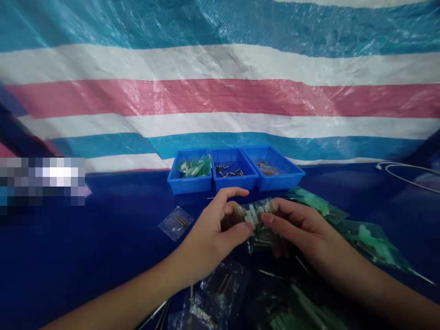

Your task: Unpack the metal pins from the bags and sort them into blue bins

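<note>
Two hands of yours meet over one small clear plastic bag (pixel 256 220) in the middle of the table (pixel 85 247), just in front of the row of blue trays. Your left hand (pixel 215 229) has its grip closed on the bag's left end, thumb pressed against the plastic from below and the forefinger arched over the top. Your right hand (pixel 302 227) pinches the right end, fingers curled over it and fingertips touching the film. The bag is lifted slightly off the dark blue cover and holds pale, whitish pieces along with some thin metal pins.

Behind it stand three blue trays side by side, touching: the left tray (pixel 190 176) holds green and white bagged parts, the middle tray (pixel 233 172) holds loose pins, and the right tray (pixel 275 172) holds a few small dark items that are too small to make out. A flat little bag of pins (pixel 176 222) lies apart to your left. Green-tinted bags (pixel 364 238) are piled to your right, and more clear bags (pixel 223 284) lie beneath your wrists. A white cable (pixel 409 174) curves at the far right. A striped tarp (pixel 220 91) hangs behind.
</note>
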The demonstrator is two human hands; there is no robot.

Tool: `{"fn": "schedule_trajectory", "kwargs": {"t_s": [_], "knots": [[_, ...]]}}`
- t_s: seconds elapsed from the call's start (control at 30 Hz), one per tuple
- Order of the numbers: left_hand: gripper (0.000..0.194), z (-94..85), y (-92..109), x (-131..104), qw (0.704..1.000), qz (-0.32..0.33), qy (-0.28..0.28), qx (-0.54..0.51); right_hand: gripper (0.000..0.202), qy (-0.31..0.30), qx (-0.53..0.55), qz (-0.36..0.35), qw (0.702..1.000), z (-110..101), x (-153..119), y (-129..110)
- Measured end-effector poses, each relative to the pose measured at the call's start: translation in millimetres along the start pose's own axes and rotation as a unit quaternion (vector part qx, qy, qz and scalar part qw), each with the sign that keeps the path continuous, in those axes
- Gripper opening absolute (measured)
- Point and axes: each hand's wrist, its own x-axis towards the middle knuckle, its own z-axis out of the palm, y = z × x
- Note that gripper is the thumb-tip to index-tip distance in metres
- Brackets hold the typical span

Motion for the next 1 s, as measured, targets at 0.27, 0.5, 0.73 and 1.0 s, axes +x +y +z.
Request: {"fn": "schedule_trajectory", "kwargs": {"t_s": [0.27,0.5,0.73,1.0], "knots": [[0.028,0.6,-1.1,3.8,0.999,-0.003,0.018,-0.029,0.02,-0.023,-0.013,-0.007,1.0,0.0,1.6,2.0],[0.017,1.3,-0.3,2.8,1.0,0.011,0.02,0.013,0.018,-0.026,-0.032,-0.023,0.999,0.5,1.9,1.4],[0.013,-0.2,-1.7,2.8,0.995,0.051,0.058,0.062,0.008,0.016,-0.097,-0.051,0.994,1.0,-0.3,7.4],[0.014,0.6,-1.4,4.6,0.998,0.018,0.047,0.04,0.011,0.009,-0.102,-0.057,0.993,-0.1,1.7,6.1]]}}
